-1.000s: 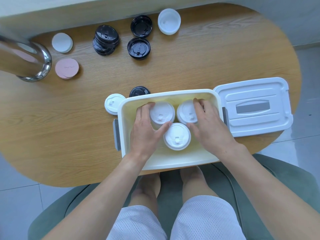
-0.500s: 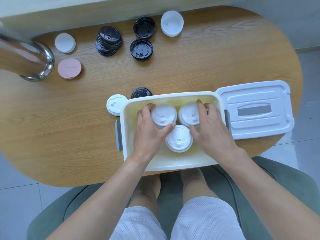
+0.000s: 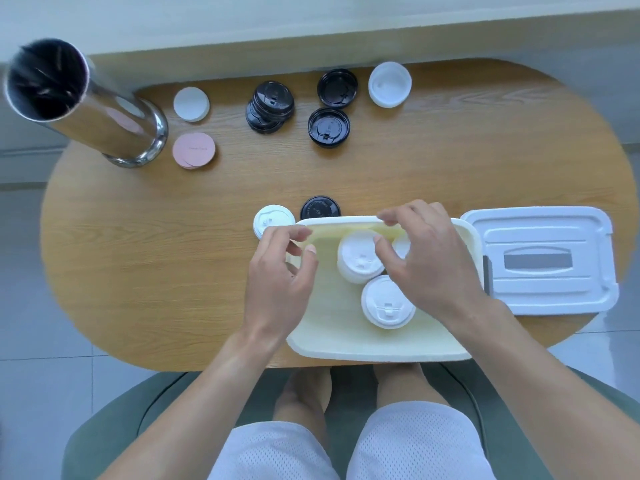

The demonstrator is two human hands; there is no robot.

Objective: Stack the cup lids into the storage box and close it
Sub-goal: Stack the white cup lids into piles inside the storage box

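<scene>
- The storage box point(image 3: 346, 341) sits open at the near edge of the desk point(image 3: 173, 254), right in front of you.
- Three white lids are inside it: one near lid point(image 3: 386, 303), one far lid point(image 3: 358, 259), and a third lid point(image 3: 401, 245) mostly hidden under your right hand.
- Your right hand point(image 3: 429, 268) is above the far right part of the box. Its fingers point(image 3: 398, 216) are loosely curled and hold nothing.
- Your left hand point(image 3: 280, 285) is over the box's left edge. Its fingers point(image 3: 294, 233) are loosely bent too, with nothing in them.
- The box cover point(image 3: 543, 258) lies flat on the desk, just right of the box.
- One white lid point(image 3: 272, 221) and one black lid point(image 3: 320, 208) lie just past the box's far left corner.
- Far back are more black lids point(image 3: 270, 105), another white lid point(image 3: 389, 84), a white disc point(image 3: 191, 103) and a pink disc point(image 3: 194, 150).
- A shiny metal tube point(image 3: 86, 102) stands at the far left.
</scene>
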